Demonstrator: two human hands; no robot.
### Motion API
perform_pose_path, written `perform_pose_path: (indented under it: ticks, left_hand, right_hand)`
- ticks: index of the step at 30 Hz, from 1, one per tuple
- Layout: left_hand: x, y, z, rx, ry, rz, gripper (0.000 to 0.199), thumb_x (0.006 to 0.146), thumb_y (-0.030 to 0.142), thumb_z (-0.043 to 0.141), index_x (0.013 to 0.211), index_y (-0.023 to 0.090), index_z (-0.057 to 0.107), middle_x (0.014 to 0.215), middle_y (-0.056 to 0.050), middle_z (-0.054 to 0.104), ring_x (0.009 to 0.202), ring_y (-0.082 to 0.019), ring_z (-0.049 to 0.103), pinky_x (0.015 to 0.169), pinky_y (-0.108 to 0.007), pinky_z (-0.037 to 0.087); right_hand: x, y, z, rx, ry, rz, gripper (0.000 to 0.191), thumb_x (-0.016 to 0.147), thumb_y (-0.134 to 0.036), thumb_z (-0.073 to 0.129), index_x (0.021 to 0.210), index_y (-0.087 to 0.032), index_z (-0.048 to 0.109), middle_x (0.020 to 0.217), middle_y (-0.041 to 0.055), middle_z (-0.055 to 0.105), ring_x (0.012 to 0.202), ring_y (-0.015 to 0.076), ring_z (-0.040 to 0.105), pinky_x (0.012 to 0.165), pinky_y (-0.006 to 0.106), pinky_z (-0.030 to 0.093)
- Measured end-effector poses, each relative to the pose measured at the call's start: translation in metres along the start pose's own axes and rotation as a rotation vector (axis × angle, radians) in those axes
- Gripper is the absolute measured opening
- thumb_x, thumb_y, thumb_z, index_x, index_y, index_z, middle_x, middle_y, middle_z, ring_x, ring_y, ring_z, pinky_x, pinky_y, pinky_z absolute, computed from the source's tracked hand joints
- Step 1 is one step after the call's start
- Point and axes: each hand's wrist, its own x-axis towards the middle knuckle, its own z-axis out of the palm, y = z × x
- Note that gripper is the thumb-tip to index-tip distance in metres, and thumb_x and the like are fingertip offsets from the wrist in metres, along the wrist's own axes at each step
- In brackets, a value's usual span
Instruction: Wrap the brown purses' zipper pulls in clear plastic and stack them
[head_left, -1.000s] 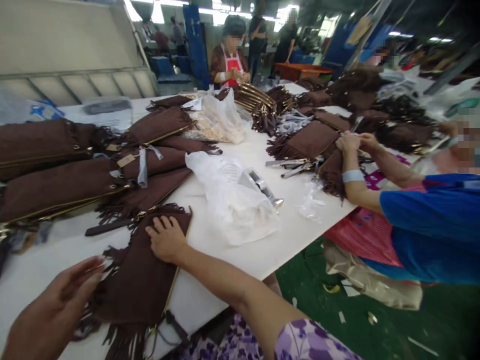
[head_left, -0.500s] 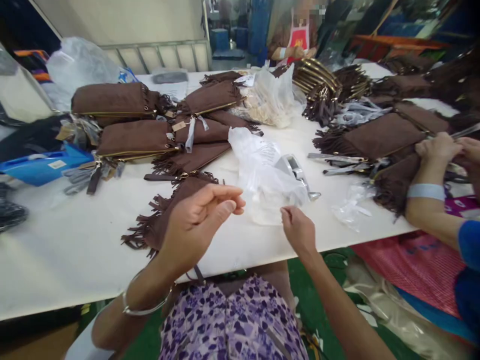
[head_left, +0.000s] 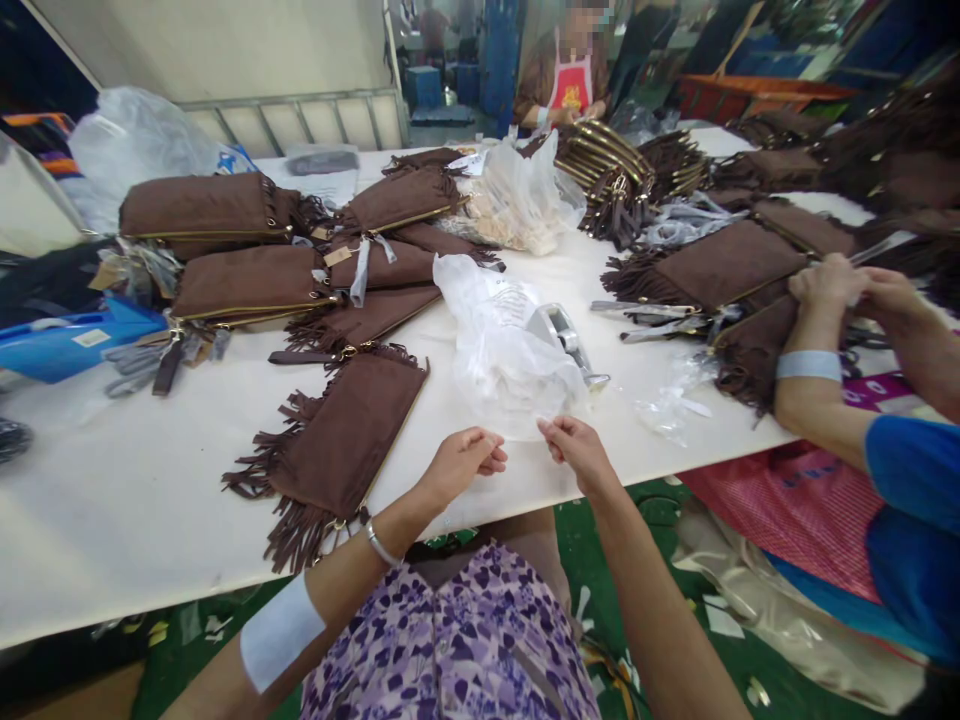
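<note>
A thin white plastic bag (head_left: 517, 350) lies crumpled on the table in front of me. My right hand (head_left: 576, 450) pinches its near edge between thumb and fingers. My left hand (head_left: 466, 462) is by the bag's near left corner, fingers curled and thumb pressed against them; whatever is in them is too small to make out. Behind the bag's right side stands a metal tape dispenser (head_left: 562, 330), partly covered by it. To the left of my left hand lies a brown fringed pouch (head_left: 345, 430) with a gold zip, flat on the table.
More brown pouches (head_left: 247, 280) are stacked at the left, near a blue plastic holder (head_left: 82, 335). A clear bag of pale material (head_left: 517, 200) stands at the back. On the right, a co-worker's hands (head_left: 840, 285) work over pouches. Crumpled clear plastic (head_left: 675, 400) lies between us.
My left hand has come down and to the right, closer to my right hand, uncovering the fringed pouch. My right hand stays at the bag's edge. The whole view has shifted slightly.
</note>
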Motion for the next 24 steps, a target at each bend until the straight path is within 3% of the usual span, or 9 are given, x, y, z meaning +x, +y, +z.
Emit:
perform_pose_path:
  ticks: [5,8,10,12,14,19,24]
  left_hand:
    - [0.020,-0.006,0.023,-0.086,-0.087,0.025,0.039,0.077,0.050,0.068,0.090,0.014,0.068,0.092,-0.008,0.067,0.087,-0.021,0.061,0.077,-0.031,0.047]
    - [0.015,-0.014,0.026,-0.123,0.035,0.101,0.029,0.069,0.040,0.073,0.073,0.012,0.067,0.073,-0.005,0.064,0.070,-0.016,0.056,0.067,-0.027,0.043]
    - [0.004,-0.018,0.019,-0.102,0.109,0.124,0.023,0.069,0.034,0.071,0.067,0.012,0.065,0.068,-0.004,0.062,0.064,-0.014,0.054,0.064,-0.026,0.040]
    - [-0.014,-0.021,0.007,-0.049,0.131,0.146,0.019,0.071,0.031,0.068,0.068,0.012,0.065,0.069,-0.004,0.063,0.065,-0.014,0.054,0.064,-0.026,0.040]
    - [-0.038,-0.025,-0.007,0.004,0.149,0.172,0.016,0.072,0.029,0.068,0.070,0.013,0.065,0.068,-0.002,0.062,0.066,-0.014,0.054,0.063,-0.025,0.039]
    - [-0.118,-0.050,-0.045,0.048,0.294,0.090,0.022,0.069,0.029,0.072,0.066,0.015,0.056,0.058,0.004,0.051,0.053,-0.010,0.042,0.050,-0.022,0.027]
    - [-0.193,-0.096,-0.070,-0.250,0.374,-0.009,0.031,0.066,0.036,0.077,0.073,0.015,0.055,0.065,-0.001,0.061,0.060,-0.015,0.055,0.058,-0.025,0.040]
  right_hand:
    - [-0.050,-0.010,0.017,0.118,-0.208,0.000,0.041,0.076,-0.054,0.067,0.070,-0.019,0.048,0.050,-0.0074,0.041,0.045,0.0072,0.033,0.045,0.021,0.023]
    - [-0.065,-0.013,0.023,0.065,-0.316,0.001,0.039,0.078,-0.053,0.065,0.071,-0.018,0.050,0.051,-0.0066,0.042,0.046,0.0074,0.035,0.047,0.022,0.026]
    - [-0.067,-0.017,0.024,-0.016,-0.297,-0.016,0.037,0.081,-0.053,0.062,0.077,-0.017,0.056,0.057,-0.0033,0.051,0.051,0.0093,0.043,0.050,0.022,0.034]
    - [-0.066,-0.024,0.030,-0.065,-0.241,-0.062,0.040,0.081,-0.054,0.062,0.096,-0.017,0.062,0.074,0.0016,0.061,0.062,0.0124,0.052,0.057,0.025,0.042]
    - [-0.066,-0.033,0.046,-0.065,-0.270,-0.114,0.047,0.079,-0.053,0.064,0.110,-0.018,0.062,0.089,0.0050,0.065,0.070,0.0144,0.055,0.061,0.026,0.045]
    - [-0.099,-0.039,0.115,-0.052,-0.576,-0.137,0.031,0.081,-0.048,0.064,0.087,-0.017,0.066,0.078,0.0033,0.066,0.067,0.0144,0.055,0.061,0.025,0.044]
    - [-0.144,-0.028,0.175,-0.189,-0.754,-0.170,0.027,0.083,-0.044,0.061,0.079,-0.018,0.063,0.070,-0.0002,0.062,0.064,0.0133,0.053,0.060,0.024,0.040]
